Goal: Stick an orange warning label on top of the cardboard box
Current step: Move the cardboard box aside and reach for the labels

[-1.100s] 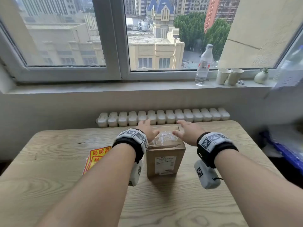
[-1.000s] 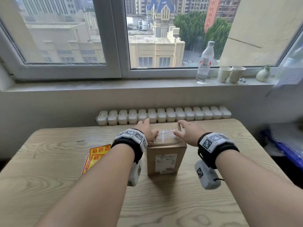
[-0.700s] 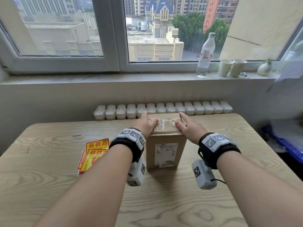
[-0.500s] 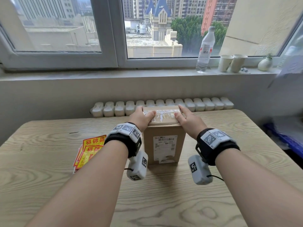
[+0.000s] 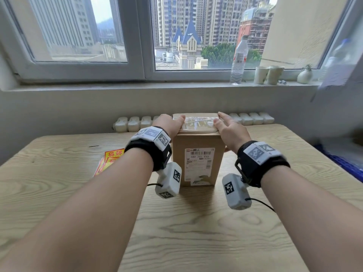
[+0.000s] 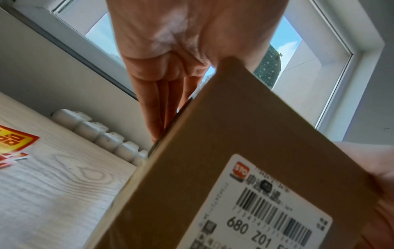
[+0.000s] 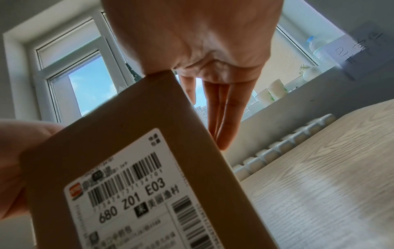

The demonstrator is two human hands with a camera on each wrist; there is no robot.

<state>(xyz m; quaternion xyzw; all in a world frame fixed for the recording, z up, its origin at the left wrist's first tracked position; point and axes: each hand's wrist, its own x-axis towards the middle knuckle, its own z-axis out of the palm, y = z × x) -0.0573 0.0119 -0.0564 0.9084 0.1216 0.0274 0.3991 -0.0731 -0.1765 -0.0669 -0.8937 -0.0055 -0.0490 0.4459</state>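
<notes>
From the head view, the cardboard box stands upright near the middle of the wooden table, its white shipping label facing the wearer and clear tape across its top. The left hand lies flat against the box's upper left edge, fingers straight, thumb resting on the taped top. The right hand mirrors it on the upper right edge, fingers extended along the side. The box is pressed between the two flat hands; neither curls round it. The orange warning labels lie in a loose stack on the table left of the box, partly hidden behind the left forearm, apart from the box. Behind the box a row of white moulded blocks runs along the table's far edge. Open tabletop lies in front of the box and to its right. On the windowsill stand a water bottle, two paper cups and a small vase.

From the left wrist view, the left hand's fingers run straight down the box's left side, touching its edge; the labels show at the frame's left border on bare table.

From the right wrist view, the right hand's fingers run straight beside the box's right edge, with open table to the right.
</notes>
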